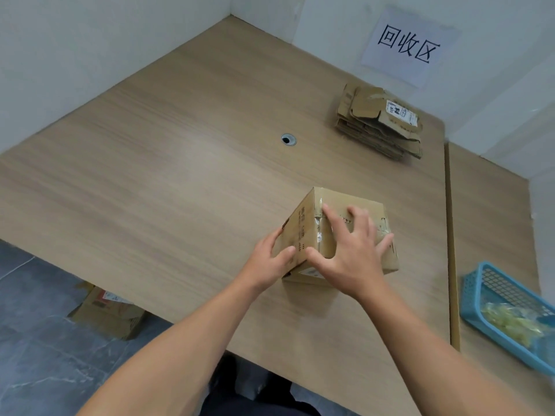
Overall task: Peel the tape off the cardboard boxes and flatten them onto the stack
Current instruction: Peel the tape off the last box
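Note:
A closed cardboard box (357, 207), sealed with clear tape along its top edge and corner, stands on the wooden table (180, 190) near the front right. My left hand (268, 261) rests against its left side with fingers spread. Spread flat over the box's top lies my right hand (351, 250), its fingertips near the taped seam. A stack of flattened cardboard boxes (380, 123) lies at the far right of the table, below a paper sign on the wall.
A blue plastic basket (480, 298) holding crumpled clear tape sits on a second table at the right edge. Another cardboard box (108, 313) stands on the grey floor under the table's front left. A cable hole (289, 140) is in the tabletop.

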